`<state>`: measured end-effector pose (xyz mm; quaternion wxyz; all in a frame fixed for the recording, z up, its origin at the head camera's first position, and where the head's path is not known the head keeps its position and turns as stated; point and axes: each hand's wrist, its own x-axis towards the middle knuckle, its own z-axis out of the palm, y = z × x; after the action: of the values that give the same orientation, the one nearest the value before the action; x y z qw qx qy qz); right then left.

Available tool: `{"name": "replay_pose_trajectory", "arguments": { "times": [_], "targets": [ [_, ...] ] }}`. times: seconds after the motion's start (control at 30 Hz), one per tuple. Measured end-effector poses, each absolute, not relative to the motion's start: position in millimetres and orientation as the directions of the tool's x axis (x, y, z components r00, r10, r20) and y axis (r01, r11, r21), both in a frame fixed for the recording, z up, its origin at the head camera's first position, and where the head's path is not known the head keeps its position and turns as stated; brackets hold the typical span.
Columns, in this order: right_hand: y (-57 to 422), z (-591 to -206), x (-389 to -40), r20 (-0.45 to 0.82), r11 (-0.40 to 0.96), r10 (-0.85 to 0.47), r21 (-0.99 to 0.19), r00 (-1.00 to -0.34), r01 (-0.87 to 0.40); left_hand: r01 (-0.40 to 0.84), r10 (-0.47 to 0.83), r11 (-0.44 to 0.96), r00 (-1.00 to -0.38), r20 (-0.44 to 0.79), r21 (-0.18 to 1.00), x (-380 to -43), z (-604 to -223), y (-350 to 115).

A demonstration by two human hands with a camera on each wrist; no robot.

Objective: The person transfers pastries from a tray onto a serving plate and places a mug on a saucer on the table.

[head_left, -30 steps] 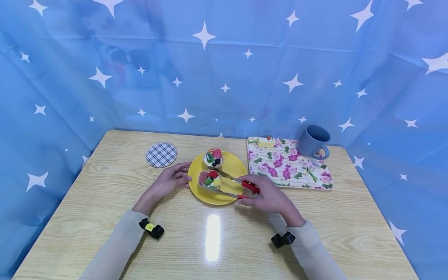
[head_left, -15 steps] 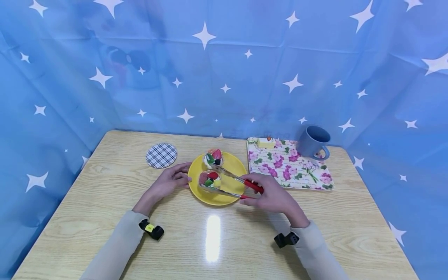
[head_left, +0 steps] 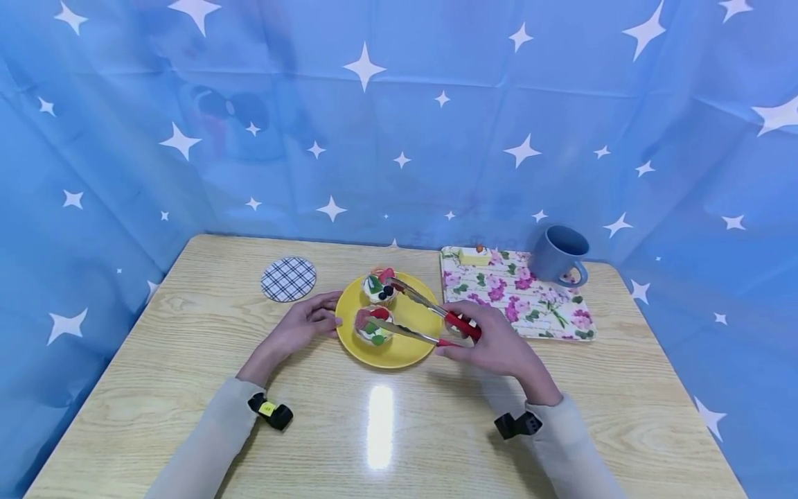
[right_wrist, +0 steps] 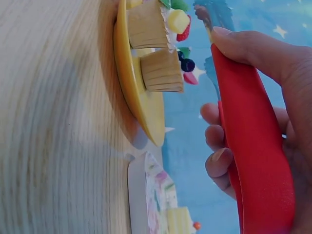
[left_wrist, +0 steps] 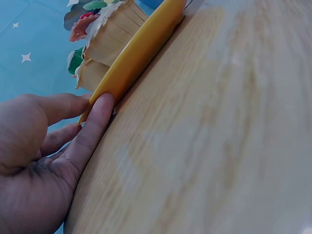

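A yellow plate (head_left: 394,357) lies mid-table with two fruit-topped cupcakes on it. The far cupcake (head_left: 376,289) has green, pink and dark berry pieces; the near cupcake (head_left: 374,337) carries red and green fruit. My left hand (head_left: 307,323) holds the plate's left rim, thumb against its side and a finger over the edge, as the left wrist view shows. In my right hand (head_left: 489,341) are metal tongs with red grips (right_wrist: 253,131). Their arms are spread, one tip over each cupcake's topping. From the right wrist view, both cupcakes (right_wrist: 163,70) sit on the plate.
At the back right a floral tray (head_left: 542,313) bears a small cake slice (head_left: 475,257) and a blue mug (head_left: 555,256), handle toward the right front. A checked round coaster (head_left: 288,279) lies left of the plate. A starry blue curtain (head_left: 399,125) hangs behind the table.
My right hand has drawn back to the right with the tongs, and their tips have risen off the near cupcake's sides. The left hand and plate have stayed put.
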<state>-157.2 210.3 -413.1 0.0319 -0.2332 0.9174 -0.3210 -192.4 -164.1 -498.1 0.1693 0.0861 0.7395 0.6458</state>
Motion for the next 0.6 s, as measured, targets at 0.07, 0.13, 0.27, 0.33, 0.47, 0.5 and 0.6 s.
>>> {"name": "replay_pose_trajectory", "arguments": {
  "times": [0.07,0.13,0.27,0.33,0.47,0.5,0.6],
  "targets": [
    [212.1,-413.1,-157.5,0.09,0.688,-0.433,-0.61,-0.897,-0.393,-0.087,0.341,0.16,-0.93,-0.138,0.983,-192.1,-497.5,-164.0],
    [213.3,-413.0,-157.7,0.087,0.696,-0.417,-0.61,-0.905,-0.379,-0.09,0.333,0.167,-0.932,-0.142,0.982,-191.6,-497.3,-163.8],
    [215.6,-414.4,-158.6,0.081,0.718,-0.381,-0.602,-0.921,-0.349,-0.082,0.327,0.181,-0.935,-0.139,0.98,-190.8,-497.4,-163.9],
    [216.4,-414.8,-158.9,0.079,0.722,-0.366,-0.605,-0.927,-0.336,-0.082,0.324,0.188,-0.935,-0.141,0.979,-190.6,-497.5,-163.9],
    [218.7,-415.8,-160.2,0.084,0.724,-0.34,-0.612,-0.937,-0.318,-0.066,0.324,0.203,-0.937,-0.131,0.977,-190.8,-497.7,-163.9],
    [219.4,-416.0,-160.6,0.085,0.725,-0.333,-0.614,-0.939,-0.313,-0.064,0.324,0.205,-0.937,-0.129,0.977,-190.9,-497.7,-164.0],
    [222.0,-417.1,-162.7,0.087,0.73,-0.311,-0.616,-0.946,-0.297,-0.057,0.328,0.205,-0.937,-0.123,0.977,-191.3,-497.9,-164.1]
  ]
}}
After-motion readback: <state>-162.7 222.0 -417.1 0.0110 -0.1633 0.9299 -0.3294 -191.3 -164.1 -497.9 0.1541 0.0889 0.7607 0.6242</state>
